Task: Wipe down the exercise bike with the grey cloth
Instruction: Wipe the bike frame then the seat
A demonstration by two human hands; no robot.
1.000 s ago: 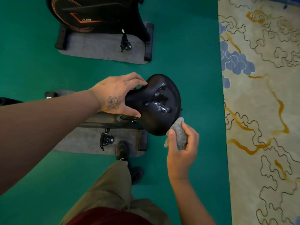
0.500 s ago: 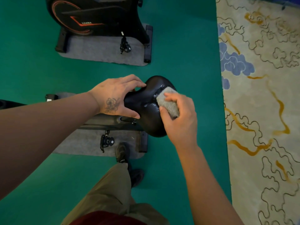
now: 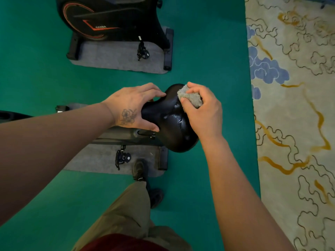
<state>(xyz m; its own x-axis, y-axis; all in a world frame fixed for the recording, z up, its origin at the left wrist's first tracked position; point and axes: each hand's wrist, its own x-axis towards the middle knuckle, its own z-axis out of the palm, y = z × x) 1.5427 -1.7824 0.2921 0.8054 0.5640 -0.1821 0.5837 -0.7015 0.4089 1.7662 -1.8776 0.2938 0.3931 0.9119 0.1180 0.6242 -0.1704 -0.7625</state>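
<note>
- While the near bike (image 3: 126, 136) stands on its grey mat (image 3: 94, 160) on the green floor (image 3: 208, 51), only its seat is getting any attention; the frame and the pedal (image 3: 123, 158) show no sign either way of having been wiped, so I'd judge most of the job is left.
- A second bike (image 3: 108, 20) stands further off on its own mat (image 3: 117, 58), well apart; whether it counts in the task I cannot tell.
- The seat (image 3: 170, 127) is the step in hand: its black top shines wet with beads in the middle, so it looks partly wiped, not dry, and the wide rear end nearest the person seems yet to be gone over.
- The left hand (image 3: 134, 107) steadies the seat's narrow end, fingers over the far side and thumb under the near side, gripping it.
- The right hand (image 3: 203, 109) has its fingers curled round the bunched cloth (image 3: 188, 96) and presses it on the seat's far upper edge.
- The cloth is touching the seat, just beside the left fingertips (image 3: 161, 93).
</note>
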